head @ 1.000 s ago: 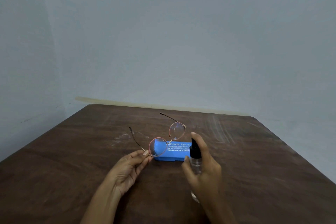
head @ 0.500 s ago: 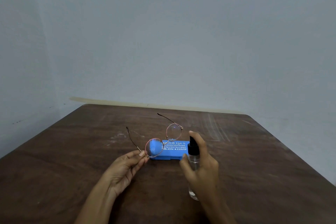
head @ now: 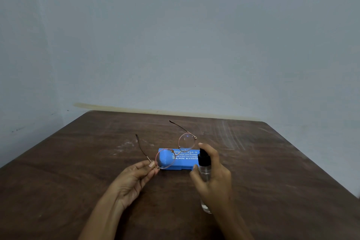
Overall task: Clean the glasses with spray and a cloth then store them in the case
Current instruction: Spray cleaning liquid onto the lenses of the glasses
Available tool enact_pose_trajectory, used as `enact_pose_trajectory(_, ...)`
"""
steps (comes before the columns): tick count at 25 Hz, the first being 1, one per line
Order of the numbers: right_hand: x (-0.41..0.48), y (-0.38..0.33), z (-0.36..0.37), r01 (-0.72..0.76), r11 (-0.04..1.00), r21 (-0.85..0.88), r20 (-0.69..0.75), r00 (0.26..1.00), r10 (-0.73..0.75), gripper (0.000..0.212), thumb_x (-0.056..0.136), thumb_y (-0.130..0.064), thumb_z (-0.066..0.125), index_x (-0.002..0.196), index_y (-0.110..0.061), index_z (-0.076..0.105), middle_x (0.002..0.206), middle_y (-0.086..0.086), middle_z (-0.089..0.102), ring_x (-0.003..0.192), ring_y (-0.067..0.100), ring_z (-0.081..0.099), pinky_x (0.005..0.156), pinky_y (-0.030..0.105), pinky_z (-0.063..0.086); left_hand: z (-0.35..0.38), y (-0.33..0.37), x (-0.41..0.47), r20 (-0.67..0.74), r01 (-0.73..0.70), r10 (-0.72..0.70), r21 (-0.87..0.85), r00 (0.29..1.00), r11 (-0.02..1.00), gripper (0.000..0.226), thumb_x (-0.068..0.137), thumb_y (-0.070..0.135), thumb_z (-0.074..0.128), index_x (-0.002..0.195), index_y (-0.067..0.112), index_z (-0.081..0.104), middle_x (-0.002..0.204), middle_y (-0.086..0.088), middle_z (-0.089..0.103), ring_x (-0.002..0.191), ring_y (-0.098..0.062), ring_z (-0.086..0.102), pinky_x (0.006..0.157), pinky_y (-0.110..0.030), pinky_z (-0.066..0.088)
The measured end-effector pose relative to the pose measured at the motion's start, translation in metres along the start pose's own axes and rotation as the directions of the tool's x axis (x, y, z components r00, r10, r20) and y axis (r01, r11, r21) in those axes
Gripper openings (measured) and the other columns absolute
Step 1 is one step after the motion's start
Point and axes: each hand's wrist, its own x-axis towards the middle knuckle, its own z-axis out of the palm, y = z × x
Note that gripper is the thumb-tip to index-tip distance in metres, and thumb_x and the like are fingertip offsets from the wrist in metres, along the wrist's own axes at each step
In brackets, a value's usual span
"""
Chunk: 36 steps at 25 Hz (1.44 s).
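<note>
Head view: the left hand (head: 134, 179) pinches the hinge corner of thin round-rimmed glasses (head: 176, 151), holding them with temples open above a closed blue glasses case (head: 178, 160) lying on a dark wooden table (head: 282, 171). The right hand (head: 213, 179) grips a clear spray bottle (head: 205, 169), index finger on its black nozzle, just beside the lenses.
</note>
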Motion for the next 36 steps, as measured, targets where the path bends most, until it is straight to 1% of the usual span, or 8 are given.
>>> enact_pose_trajectory(4,0.0001,-0.0021,-0.0003,0.035,0.999,-0.018,-0.004,0.999,-0.035,0.072,0.072,-0.005,0.063,0.119,-0.052,0.038,0.071,-0.022,0.054,0.064,0.001,0.054,0.054,0.002,0.037,-0.0002,0.0004,-0.0003,-0.001,0.003,-0.003,0.0,1.0,1.0,0.016,0.086,-0.009,0.046,0.08,-0.004,0.06,0.051,-0.005,0.068,0.044,-0.007,0.065,0.042,-0.011,0.05)
enact_pose_trajectory(7,0.0003,-0.0023,-0.0005,0.042,0.999,-0.01,-0.017,0.999,-0.042,0.07,0.072,-0.008,0.061,0.125,-0.047,0.037,0.074,-0.025,0.053,0.063,-0.004,0.053,0.056,0.0,0.036,0.0005,-0.0001,-0.0013,0.004,0.007,-0.007,0.005,1.0,1.0,0.016,0.086,-0.009,0.046,0.08,-0.004,0.06,0.051,-0.006,0.068,0.044,-0.007,0.065,0.041,-0.011,0.05)
enact_pose_trajectory(17,-0.0009,0.0012,0.0,0.028,1.0,-0.001,0.008,1.0,-0.028,0.06,0.072,-0.003,0.065,0.11,-0.044,0.043,0.07,-0.019,0.055,0.063,-0.001,0.057,0.047,0.003,0.037,0.0014,0.0008,-0.0035,0.008,0.015,-0.015,0.004,1.0,1.0,0.017,0.086,-0.009,0.044,0.079,-0.003,0.059,0.05,-0.005,0.068,0.044,-0.007,0.064,0.042,-0.01,0.05)
enact_pose_trajectory(20,-0.0005,0.0017,0.0011,0.033,0.999,-0.003,-0.029,0.999,-0.033,0.062,0.071,-0.01,0.061,0.117,-0.045,0.041,0.075,-0.015,0.06,0.069,0.008,0.057,0.054,0.005,0.039,0.0025,0.0018,-0.0046,0.008,0.009,-0.009,0.01,1.0,1.0,0.019,0.087,-0.009,0.044,0.079,-0.003,0.059,0.05,-0.004,0.068,0.044,-0.006,0.064,0.042,-0.01,0.05)
enact_pose_trajectory(24,0.0,0.0008,0.0022,0.038,0.999,-0.038,-0.066,0.997,-0.04,0.069,0.07,-0.012,0.059,0.127,-0.044,0.038,0.083,-0.018,0.057,0.079,0.002,0.056,0.065,-0.005,0.036,0.0033,0.001,-0.005,0.008,-0.002,0.001,0.014,1.0,1.0,0.02,0.087,-0.009,0.043,0.078,-0.002,0.059,0.049,-0.003,0.068,0.044,-0.005,0.064,0.043,-0.009,0.05)
enact_pose_trajectory(27,0.0002,0.0018,0.0017,0.048,0.998,-0.033,-0.064,0.997,-0.05,0.067,0.07,-0.012,0.059,0.126,-0.043,0.039,0.084,-0.016,0.057,0.079,0.005,0.057,0.064,-0.002,0.038,0.0022,0.0009,-0.004,0.007,0.003,-0.003,0.012,1.0,1.0,0.02,0.087,-0.009,0.043,0.078,-0.002,0.059,0.05,-0.003,0.068,0.045,-0.005,0.065,0.043,-0.009,0.05)
enact_pose_trajectory(31,-0.0007,0.0029,0.001,0.027,0.999,-0.019,-0.063,0.998,-0.028,0.056,0.07,-0.013,0.06,0.115,-0.041,0.044,0.074,-0.005,0.062,0.069,0.016,0.056,0.056,0.01,0.04,0.0019,0.0001,-0.0029,0.009,-0.002,0.002,0.018,1.0,1.0,0.02,0.087,-0.009,0.043,0.078,-0.001,0.059,0.05,-0.003,0.068,0.046,-0.005,0.065,0.043,-0.009,0.05)
enact_pose_trajectory(36,-0.001,0.0029,0.0018,0.013,1.0,-0.014,-0.069,0.997,-0.014,0.059,0.07,-0.006,0.065,0.114,-0.041,0.044,0.071,-0.013,0.057,0.068,0.015,0.056,0.052,0.008,0.039,0.0008,0.0008,-0.0024,0.014,0.002,-0.002,0.008,1.0,1.0,0.02,0.087,-0.009,0.043,0.078,-0.002,0.06,0.05,-0.004,0.069,0.046,-0.006,0.065,0.043,-0.01,0.05)
